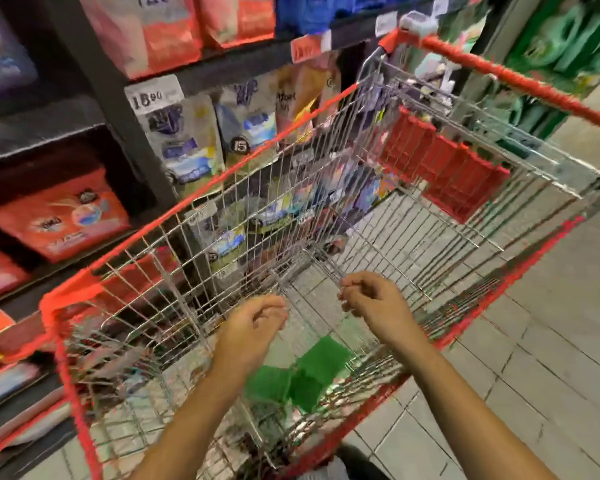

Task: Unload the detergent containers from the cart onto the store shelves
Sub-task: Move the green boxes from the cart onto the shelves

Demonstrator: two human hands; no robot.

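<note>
A wire shopping cart [222, 183] with red rim trim stands beside the shelves. Both my arms reach over its near end into the basket. My left hand [253, 327] hangs with its fingers loosely curled and holds nothing. My right hand [371, 303] is beside it, also loosely curled and empty, its fingertips close to a wire edge inside the cart. Below my hands, low in the basket, lies a blurred green detergent pack [312, 372]; I cannot make out its shape.
Dark store shelves [94, 74] on the left hold red detergent bags [66, 216] and grey-blue pouches [187, 147]. Green bottles [561, 39] fill a shelf at the far right. The cart's red seat flap [444, 168] hangs at its far end. Tiled floor [534, 358] lies to the right.
</note>
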